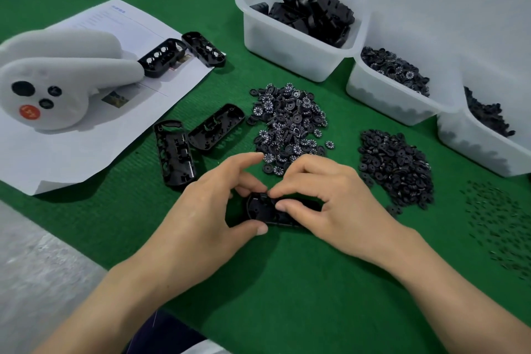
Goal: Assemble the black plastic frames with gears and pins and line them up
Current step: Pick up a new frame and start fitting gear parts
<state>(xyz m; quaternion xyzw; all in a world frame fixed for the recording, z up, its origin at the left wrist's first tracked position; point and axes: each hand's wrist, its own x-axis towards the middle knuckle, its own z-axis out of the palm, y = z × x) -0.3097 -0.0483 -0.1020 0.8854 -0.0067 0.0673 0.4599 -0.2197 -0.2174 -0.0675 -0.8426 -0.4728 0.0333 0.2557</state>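
A black plastic frame (260, 208) lies on the green mat at the centre, gripped from both sides. My left hand (207, 210) holds its left end with thumb and fingers. My right hand (330, 204) pinches its top and right part, hiding most of it. Two frames (175, 152) (215, 131) lie just left of the numbered gear pile (290, 121). Two more frames (162, 57) (204, 49) rest on the paper sheet. A pile of plain black gears (396, 167) sits to the right, with small pins (500, 224) scattered at far right.
Three white bins stand at the back right: one with frames (290, 46), one with gears (370, 92), one with dark parts (459, 141). A white plush device (57, 80) lies on a paper sheet (86, 152) at left. A grey table edge shows at lower left.
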